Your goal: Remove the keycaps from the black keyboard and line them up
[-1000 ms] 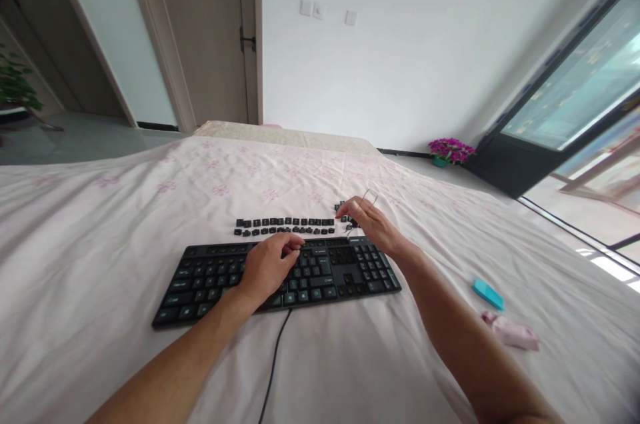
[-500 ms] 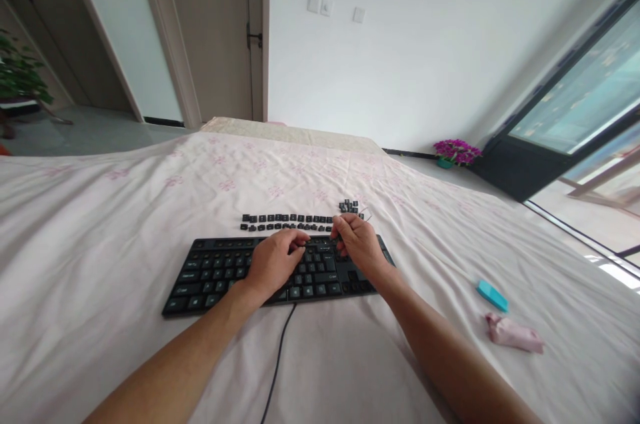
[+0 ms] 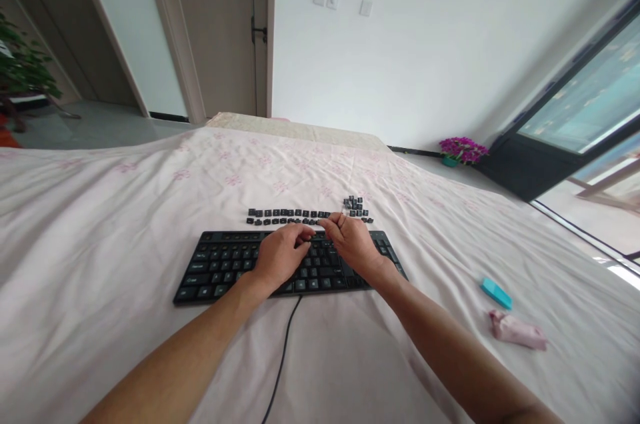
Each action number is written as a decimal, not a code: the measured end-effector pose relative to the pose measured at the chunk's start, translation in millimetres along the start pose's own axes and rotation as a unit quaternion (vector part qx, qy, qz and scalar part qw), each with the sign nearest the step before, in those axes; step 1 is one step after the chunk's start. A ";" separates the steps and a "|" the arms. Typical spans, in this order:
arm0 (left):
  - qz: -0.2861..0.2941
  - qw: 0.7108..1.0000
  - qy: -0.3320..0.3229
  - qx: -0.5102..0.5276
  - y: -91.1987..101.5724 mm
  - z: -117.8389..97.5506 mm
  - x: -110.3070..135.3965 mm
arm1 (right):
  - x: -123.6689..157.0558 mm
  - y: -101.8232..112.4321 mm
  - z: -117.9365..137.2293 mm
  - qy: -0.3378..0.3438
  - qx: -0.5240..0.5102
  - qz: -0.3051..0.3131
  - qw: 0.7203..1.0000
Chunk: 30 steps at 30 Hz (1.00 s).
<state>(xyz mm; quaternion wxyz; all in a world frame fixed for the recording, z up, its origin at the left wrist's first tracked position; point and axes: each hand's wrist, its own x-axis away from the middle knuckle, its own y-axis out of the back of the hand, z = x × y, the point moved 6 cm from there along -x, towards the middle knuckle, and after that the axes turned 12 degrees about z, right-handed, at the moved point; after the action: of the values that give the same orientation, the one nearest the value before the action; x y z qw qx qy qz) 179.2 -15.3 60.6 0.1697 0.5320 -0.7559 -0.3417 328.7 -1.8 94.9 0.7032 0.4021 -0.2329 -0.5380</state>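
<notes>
Keyboard [image 3: 316, 271] flat beneath both hands [image 3: 281, 255]

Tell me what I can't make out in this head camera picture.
All in the head view:
Keys of the keyboard under the left hand and right hand: covered by those hands.
What the right hand's grip holds, if anything: too small, partly hidden by the hand.
Letters on the loose keycaps: too small.
Cable's far end: cut off by the bottom edge.

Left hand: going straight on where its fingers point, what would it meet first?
The left hand would probably meet the right hand, just ahead over the keyboard, though depth is unclear.
</notes>
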 end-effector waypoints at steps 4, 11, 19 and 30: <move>0.012 1.000 -0.003 -0.023 0.1 -2.3 -1.1 | 1.0 -0.3 -4.6 -0.005 -0.013 -0.025 1.000; 0.018 0.991 -0.037 -0.125 -16.7 -28.5 -9.9 | 12.6 -10.7 -15.3 0.017 -0.035 -0.103 0.994; 0.010 0.988 -0.042 -0.149 -22.9 -34.1 -12.6 | 25.1 -17.5 -20.3 0.103 -0.018 -0.136 0.985; 0.001 0.997 -0.023 -0.069 -21.9 -19.8 -15.5 | 31.2 -10.2 -2.6 0.184 -0.046 -0.175 0.966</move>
<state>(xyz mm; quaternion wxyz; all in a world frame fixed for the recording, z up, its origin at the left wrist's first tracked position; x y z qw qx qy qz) 212.4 -12.0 61.0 0.1892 0.5102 -0.7349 -0.4047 334.6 -31.5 81.9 0.6466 0.4962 -0.0002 -0.5794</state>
